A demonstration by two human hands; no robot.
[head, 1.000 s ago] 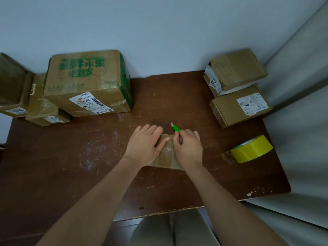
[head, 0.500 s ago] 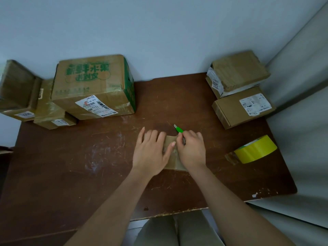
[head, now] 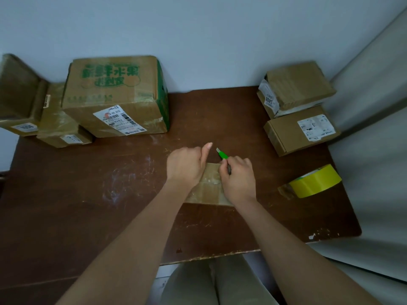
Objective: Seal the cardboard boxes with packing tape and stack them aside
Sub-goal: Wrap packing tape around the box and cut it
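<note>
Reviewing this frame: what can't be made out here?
Head view only:
- Small box: most of its top is covered by the left hand and right hand.
- Green cutter: its rear is inside the right hand.
- Shipping label on the large box: print too small to read.

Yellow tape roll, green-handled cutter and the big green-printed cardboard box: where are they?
yellow tape roll (head: 315, 182), head view, on its outer yellow band.
green-handled cutter (head: 224, 155), head view, on the green handle.
big green-printed cardboard box (head: 114, 93), head view, on its top face.
</note>
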